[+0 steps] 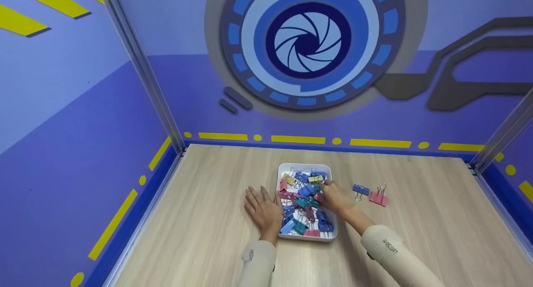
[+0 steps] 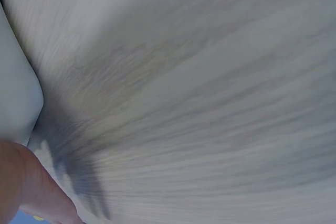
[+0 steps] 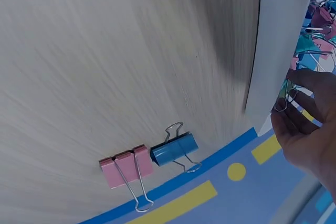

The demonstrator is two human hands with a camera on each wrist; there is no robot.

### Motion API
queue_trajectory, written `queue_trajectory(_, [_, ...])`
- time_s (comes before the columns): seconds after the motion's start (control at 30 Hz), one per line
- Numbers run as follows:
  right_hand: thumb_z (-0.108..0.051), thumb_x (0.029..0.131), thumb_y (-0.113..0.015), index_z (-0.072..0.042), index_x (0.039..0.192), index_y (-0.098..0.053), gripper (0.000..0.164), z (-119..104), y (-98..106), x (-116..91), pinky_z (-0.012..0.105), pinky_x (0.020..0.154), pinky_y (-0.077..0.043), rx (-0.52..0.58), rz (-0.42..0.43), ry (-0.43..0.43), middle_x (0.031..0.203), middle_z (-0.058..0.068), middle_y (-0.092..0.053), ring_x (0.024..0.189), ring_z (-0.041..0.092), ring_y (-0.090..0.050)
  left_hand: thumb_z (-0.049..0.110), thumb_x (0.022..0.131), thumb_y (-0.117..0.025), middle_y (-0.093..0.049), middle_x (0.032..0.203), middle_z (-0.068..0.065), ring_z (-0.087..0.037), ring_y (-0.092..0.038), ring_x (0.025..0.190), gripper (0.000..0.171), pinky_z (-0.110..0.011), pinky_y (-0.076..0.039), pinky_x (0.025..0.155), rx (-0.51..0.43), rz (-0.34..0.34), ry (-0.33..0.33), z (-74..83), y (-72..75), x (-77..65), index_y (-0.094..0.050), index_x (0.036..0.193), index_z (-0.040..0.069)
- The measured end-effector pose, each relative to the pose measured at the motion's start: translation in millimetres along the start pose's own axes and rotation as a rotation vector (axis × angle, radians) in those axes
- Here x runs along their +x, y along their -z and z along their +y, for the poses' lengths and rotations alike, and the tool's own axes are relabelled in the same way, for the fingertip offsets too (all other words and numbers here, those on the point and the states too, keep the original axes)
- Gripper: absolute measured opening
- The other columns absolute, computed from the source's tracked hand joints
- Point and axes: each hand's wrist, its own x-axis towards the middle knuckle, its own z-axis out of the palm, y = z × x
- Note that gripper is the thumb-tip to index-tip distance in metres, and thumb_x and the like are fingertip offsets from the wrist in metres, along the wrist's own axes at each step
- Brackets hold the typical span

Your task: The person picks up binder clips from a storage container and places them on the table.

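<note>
A white tray [image 1: 334, 233] holds many binder clips in blue, green, red, pink and yellow. My left hand [image 1: 263, 210] lies flat on the table against the tray's left side, fingers straight. In the left wrist view only part of that hand [image 2: 37, 187] shows by the tray wall [image 2: 18, 87]. At the tray's right rim, my right hand [image 1: 334, 197] reaches in from the side. The right wrist view shows this hand [image 3: 310, 114] pinching a green binder clip [image 3: 284, 88] by its wire handles; other clips partly hide it.
Right of the tray, a blue binder clip [image 1: 361, 190] and a pink binder clip [image 1: 378, 198] lie side by side on the wooden table [image 1: 200, 220]. Purple-blue panels [image 1: 175, 99] with metal corner posts [image 1: 143, 70] stand around the table.
</note>
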Motion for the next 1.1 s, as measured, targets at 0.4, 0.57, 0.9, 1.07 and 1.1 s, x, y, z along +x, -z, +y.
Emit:
queue_trajectory(0.4, [-0.001,0.090,-0.075,0.003,0.118,-0.058,0.033,-9,-3,-7,0.053,0.079,-0.061,0.192,-0.006,-0.181,0.109,0.025,-0.065,0.096,0.038,-0.068,0.056,0.102,-0.047,-0.030,0.165,-0.024,-0.039,-0.027,0.156,0.067,-0.058,-0.025,0.125,0.011,-0.016,0.001,5.1,2.6,-1.0,-0.050,0.151,0.011])
queue_trajectory(0.57, [0.003,0.090,-0.071,0.003,0.097,-0.068,0.008,-12,-3,-8,0.045,0.066,-0.059,0.216,0.006,-0.207,0.089,0.018,-0.070,0.074,0.024,-0.064,0.057,0.102,-0.044,-0.030,0.166,-0.023,-0.039,-0.026,0.156,0.068,-0.057,-0.024,0.125,0.016,-0.026,-0.001,4.1,2.2,-0.4,-0.050,0.152,0.012])
queue_trajectory(0.9, [0.004,0.090,-0.064,-0.001,0.068,-0.069,0.023,-18,-3,-5,0.029,0.054,-0.038,0.270,-0.028,-0.249,0.066,0.005,-0.059,0.061,0.016,-0.048,0.056,0.101,-0.049,-0.033,0.165,-0.022,-0.038,-0.029,0.155,0.066,-0.058,-0.027,0.124,0.010,0.014,-0.016,1.6,-1.2,0.1,-0.052,0.150,0.011])
queue_trajectory(1.07, [0.001,0.093,-0.066,-0.001,0.080,-0.077,0.018,-24,13,-2,0.027,0.056,-0.044,0.346,-0.072,-0.254,0.073,0.009,-0.069,0.064,0.015,-0.055,0.056,0.100,-0.050,-0.032,0.167,-0.017,-0.037,-0.028,0.156,0.067,-0.058,-0.029,0.123,0.044,0.055,-0.041,-2.3,-3.5,1.0,-0.050,0.152,0.014])
queue_trajectory(1.1, [0.002,0.093,-0.066,-0.001,0.080,-0.077,0.018,-26,17,-2,0.026,0.055,-0.044,0.360,-0.072,-0.240,0.072,0.009,-0.069,0.063,0.014,-0.055,0.056,0.099,-0.051,-0.032,0.167,-0.016,-0.038,-0.028,0.156,0.067,-0.059,-0.029,0.123,0.043,0.060,-0.044,-3.3,-3.9,0.9,-0.050,0.152,0.014])
